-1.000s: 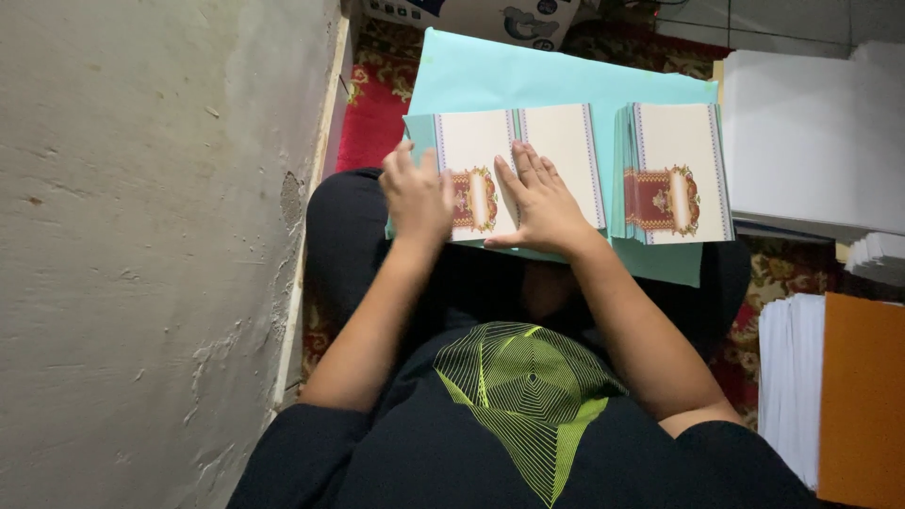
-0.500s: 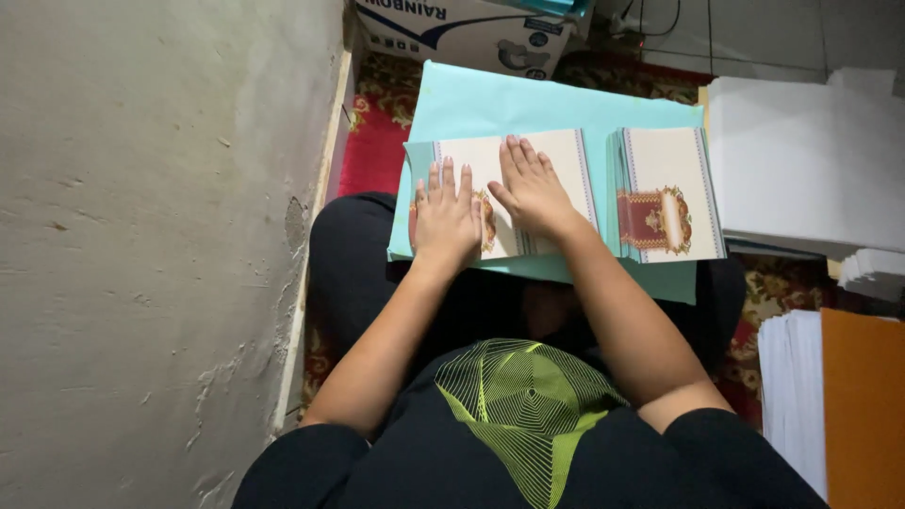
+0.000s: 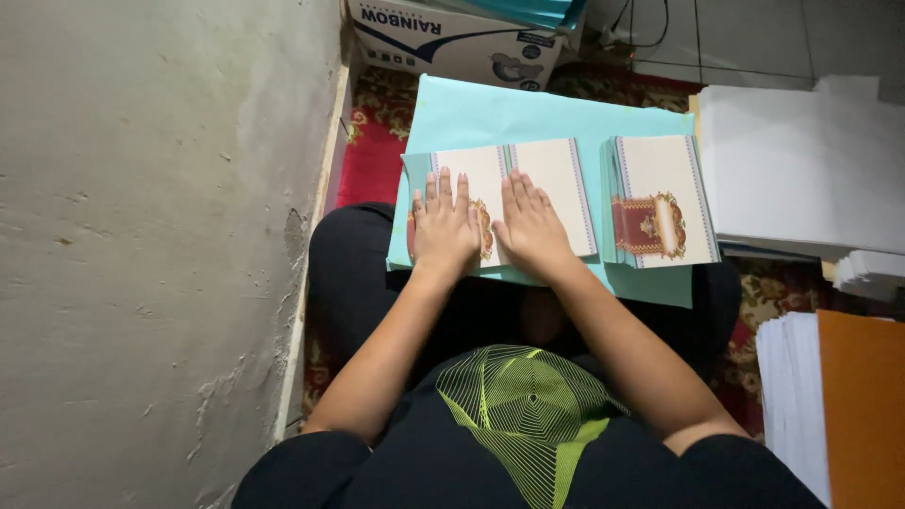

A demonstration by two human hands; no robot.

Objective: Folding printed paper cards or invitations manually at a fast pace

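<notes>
On my lap lies a large light-blue sheet (image 3: 490, 113). On it an unfolded white card cover (image 3: 556, 184) with striped edges and a red and gold emblem lies flat. My left hand (image 3: 445, 226) presses flat on its left half, fingers together, over the emblem. My right hand (image 3: 530, 226) presses flat beside it, across the middle fold. Both palms are down and hold nothing. A stack of the same covers (image 3: 660, 203), folded, sits just right of my right hand on the blue sheet.
A rough grey wall (image 3: 151, 236) fills the left side. A cardboard box (image 3: 452, 42) stands ahead on a red patterned rug (image 3: 372, 151). A stack of white paper (image 3: 801, 170) lies at the right, with more white sheets (image 3: 787, 405) and an orange sheet (image 3: 863, 405) below.
Both hands have slid from the lower edge up onto the cover and now lie flat side by side. The view has shifted, showing the box ahead.
</notes>
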